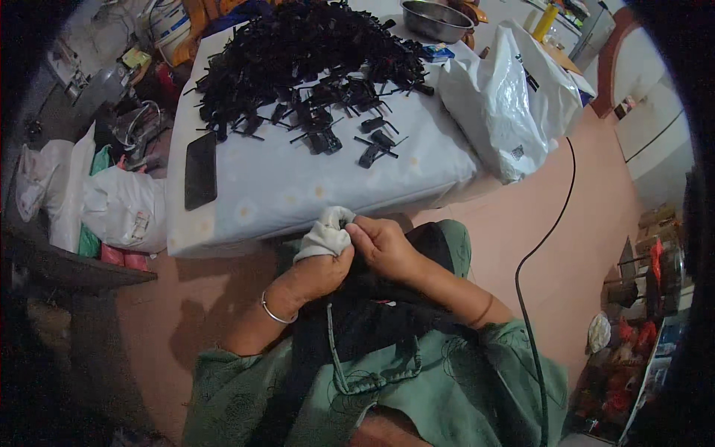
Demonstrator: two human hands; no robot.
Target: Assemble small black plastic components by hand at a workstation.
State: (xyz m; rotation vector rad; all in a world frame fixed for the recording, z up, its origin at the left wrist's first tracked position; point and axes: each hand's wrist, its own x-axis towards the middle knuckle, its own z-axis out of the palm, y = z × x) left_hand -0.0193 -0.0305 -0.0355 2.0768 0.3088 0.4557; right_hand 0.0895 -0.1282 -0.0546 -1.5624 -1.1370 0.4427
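Pinkish floor [495, 257] spread around a table [298, 179], which was covered with a white cloth of small pale flowers. On its far part lay a large heap of black parts [283, 59], and several loose pieces were lying nearer to its front edge. A dark flat phone-like device [201, 171] rested near the left edge. At the right corner was a white plastic bag [506, 104], and behind it a metal bowl [436, 21]. A black cable [552, 232] curved over the floor.

Just before the near edge of the table, above the lap, a pale cloth [322, 238] was between the two hands. The left hand [316, 277], with a silver bracelet [275, 311] at its wrist, gripped it from below. The right hand [387, 249] pinched its edge between thumb and bent fingers. Something dark showed there, but I could not tell what it was.
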